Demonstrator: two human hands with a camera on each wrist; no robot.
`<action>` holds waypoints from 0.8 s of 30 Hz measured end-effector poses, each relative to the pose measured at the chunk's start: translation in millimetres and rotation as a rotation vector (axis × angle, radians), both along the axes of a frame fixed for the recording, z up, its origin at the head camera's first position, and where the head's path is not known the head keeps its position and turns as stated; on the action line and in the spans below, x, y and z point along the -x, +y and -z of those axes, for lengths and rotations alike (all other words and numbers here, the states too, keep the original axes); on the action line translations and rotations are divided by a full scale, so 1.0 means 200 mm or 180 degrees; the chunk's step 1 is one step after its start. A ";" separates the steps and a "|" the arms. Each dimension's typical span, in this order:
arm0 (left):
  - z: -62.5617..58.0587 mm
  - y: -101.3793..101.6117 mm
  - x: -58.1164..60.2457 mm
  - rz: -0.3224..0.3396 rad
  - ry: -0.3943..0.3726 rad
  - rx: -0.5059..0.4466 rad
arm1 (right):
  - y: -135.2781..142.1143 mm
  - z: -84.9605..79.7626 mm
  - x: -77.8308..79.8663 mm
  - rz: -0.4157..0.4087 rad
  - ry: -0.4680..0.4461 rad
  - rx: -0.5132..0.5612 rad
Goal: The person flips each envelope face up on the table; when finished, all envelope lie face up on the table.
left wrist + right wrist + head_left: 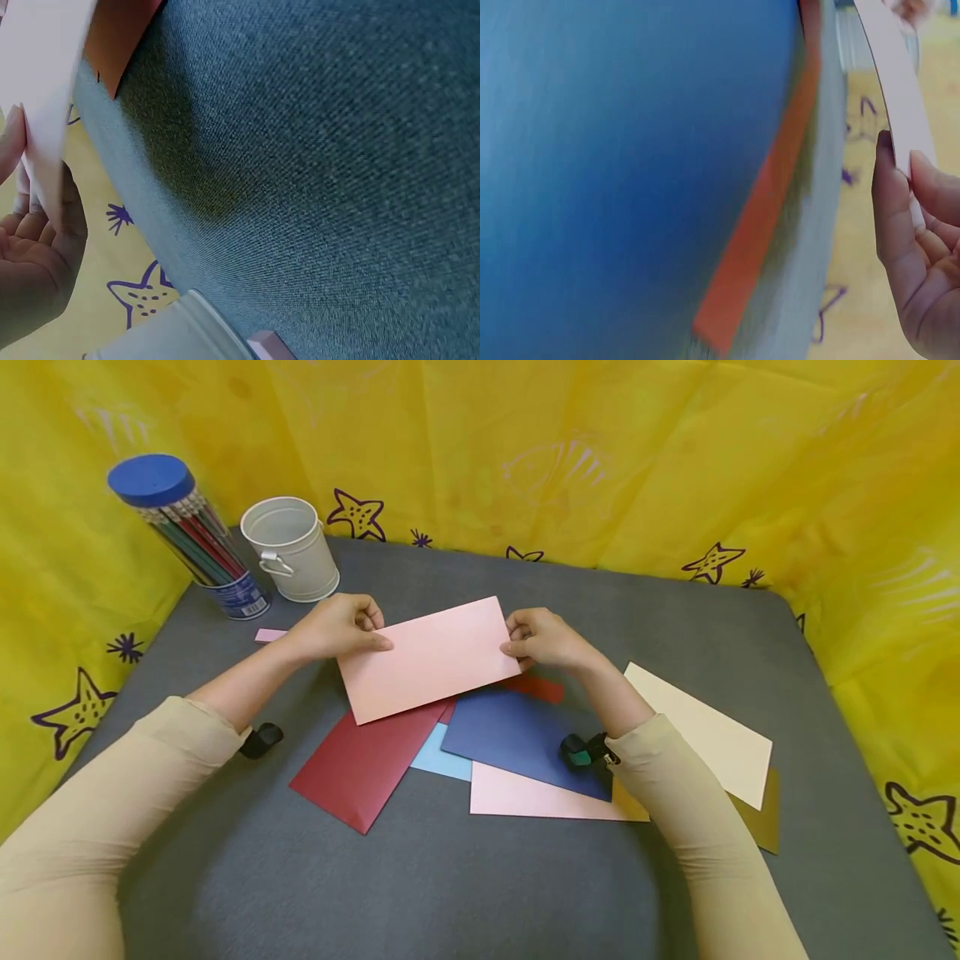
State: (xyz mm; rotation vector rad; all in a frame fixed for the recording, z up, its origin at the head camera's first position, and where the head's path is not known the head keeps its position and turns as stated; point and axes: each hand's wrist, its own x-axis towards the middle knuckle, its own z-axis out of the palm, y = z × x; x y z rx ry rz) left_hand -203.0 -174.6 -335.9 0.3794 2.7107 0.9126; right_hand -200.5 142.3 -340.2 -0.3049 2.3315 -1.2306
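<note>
A pale pink envelope point(431, 656) is held up, slightly tilted, above the middle of the table. My left hand point(341, 625) pinches its left end, thumb on the near face and fingers behind. At the opposite end, my right hand point(546, 639) grips the edge between thumb and fingers. Beneath it lie a dark red envelope point(367, 768), a blue one point(517, 735), a light blue one point(442, 756) and another pink one point(525, 793), overlapping. An orange-red piece point(757, 225) shows under the right hand in the right wrist view.
To the right, a cream envelope point(697, 735) overlaps a gold one point(761, 810). A tub of pencils point(187, 539) with a blue lid and a white metal bucket point(300, 556) stand at the back left. A small pink block point(270, 635) lies by the left wrist. Yellow cloth point(480, 460) borders the table.
</note>
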 end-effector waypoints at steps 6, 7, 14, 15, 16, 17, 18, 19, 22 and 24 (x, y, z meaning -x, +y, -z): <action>0.03 0.00 0.05 -0.0138 -0.0452 -0.0589 | 0.15 -0.01 0.03 0.0147 -0.0102 0.0119; 0.03 0.01 0.06 -0.0195 -0.0567 -0.0748 | 0.17 -0.01 0.04 0.0174 -0.0103 0.0135; 0.08 0.04 0.13 -0.0592 -0.1208 -0.1653 | 0.28 -0.02 0.07 0.0373 -0.0132 0.0237; 0.09 0.05 0.14 -0.0604 -0.1261 -0.1734 | 0.30 -0.03 0.08 0.0415 -0.0137 0.0258; 0.09 0.06 0.15 -0.0614 -0.1304 -0.1802 | 0.31 -0.03 0.08 0.0468 -0.0145 0.0273; 0.10 0.07 0.16 -0.0614 -0.1339 -0.1864 | 0.32 -0.03 0.08 0.0527 -0.0164 0.0295; 0.10 0.08 0.16 -0.0614 -0.1366 -0.1925 | 0.34 -0.03 0.09 0.0585 -0.0182 0.0323; 0.11 0.09 0.17 -0.0598 -0.1388 -0.1974 | 0.35 -0.03 0.10 0.0636 -0.0200 0.0348; 0.11 0.14 0.19 -0.0599 -0.1393 -0.2066 | 0.38 -0.02 0.11 0.0749 -0.0238 0.0373; 0.12 0.18 0.20 -0.0634 -0.1354 -0.2087 | 0.40 -0.01 0.12 0.0786 -0.0264 0.0384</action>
